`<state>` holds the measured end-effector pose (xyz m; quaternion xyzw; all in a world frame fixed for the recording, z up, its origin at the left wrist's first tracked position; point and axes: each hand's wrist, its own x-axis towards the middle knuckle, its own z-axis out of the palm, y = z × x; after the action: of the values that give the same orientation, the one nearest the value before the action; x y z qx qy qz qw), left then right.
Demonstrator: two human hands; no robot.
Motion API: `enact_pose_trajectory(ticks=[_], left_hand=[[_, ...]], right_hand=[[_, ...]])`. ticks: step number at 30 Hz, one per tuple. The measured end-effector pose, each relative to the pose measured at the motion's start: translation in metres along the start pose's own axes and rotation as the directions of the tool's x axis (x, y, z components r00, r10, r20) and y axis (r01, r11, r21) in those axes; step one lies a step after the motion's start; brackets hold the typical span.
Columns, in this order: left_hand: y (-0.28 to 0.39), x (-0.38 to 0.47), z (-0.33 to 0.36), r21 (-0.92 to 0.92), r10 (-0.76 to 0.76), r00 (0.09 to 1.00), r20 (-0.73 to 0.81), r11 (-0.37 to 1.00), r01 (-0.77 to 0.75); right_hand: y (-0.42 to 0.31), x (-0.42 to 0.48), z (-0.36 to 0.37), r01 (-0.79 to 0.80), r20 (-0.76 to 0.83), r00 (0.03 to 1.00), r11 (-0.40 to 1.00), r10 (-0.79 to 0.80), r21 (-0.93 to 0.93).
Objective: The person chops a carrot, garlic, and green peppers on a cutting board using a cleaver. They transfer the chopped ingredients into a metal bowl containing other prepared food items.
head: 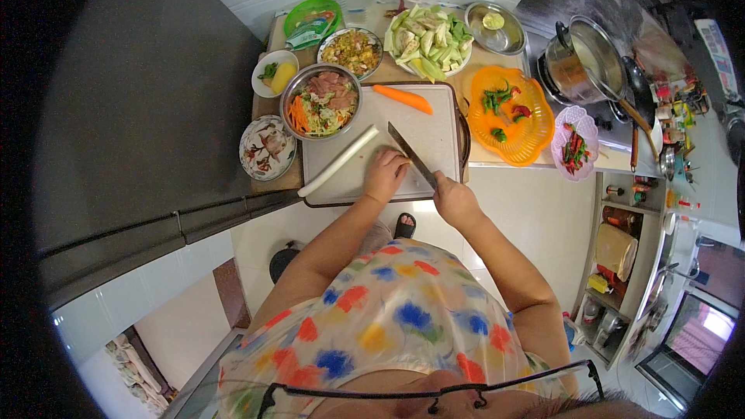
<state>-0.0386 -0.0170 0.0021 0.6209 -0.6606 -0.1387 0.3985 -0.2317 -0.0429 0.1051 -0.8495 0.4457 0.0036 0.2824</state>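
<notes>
My right hand (457, 201) grips the handle of a kitchen knife (409, 150), whose blade slants up and left over a white cutting board (428, 128). On the board, my left hand (386, 173) has its fingertips curled close beside the blade. They hold a small yellowish-brown piece of food (408, 161), mostly hidden by the fingers. A long white leek or scallion stalk (339, 161) lies aslant to the left of my left hand. Beyond the knife tip rests a peeled carrot piece (403, 99). A steel bowl (356, 122) of sliced meat, carrot shreds and chopped vegetables overlaps the board's upper left corner.
An orange plastic basket (524, 148) with peppers and a pink basket (591, 157) stand right of the board. Behind are a plate of cut green vegetables (430, 41) and a dish of chopped food (351, 52). A steel pot (582, 64) sits on the stove.
</notes>
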Motion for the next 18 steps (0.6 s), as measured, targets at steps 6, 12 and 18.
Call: enact_pose_trajectory(ticks=[6,12,18], left_hand=[[0.004,-0.002,-0.003,0.034,-0.035,0.998,0.043,0.999,0.034],[0.004,-0.003,-0.004,0.038,-0.074,0.995,0.068,0.997,0.071],[0.004,-0.003,-0.004,-0.005,-0.084,0.995,0.052,0.996,0.084]], right_hand=[[-0.009,0.005,0.005,-0.040,0.072,0.996,0.997,0.045,-0.061],[-0.002,0.021,0.026,-0.053,0.028,0.998,0.998,0.054,-0.037],[0.002,0.016,0.013,-0.087,-0.012,0.996,0.994,0.088,0.070]])
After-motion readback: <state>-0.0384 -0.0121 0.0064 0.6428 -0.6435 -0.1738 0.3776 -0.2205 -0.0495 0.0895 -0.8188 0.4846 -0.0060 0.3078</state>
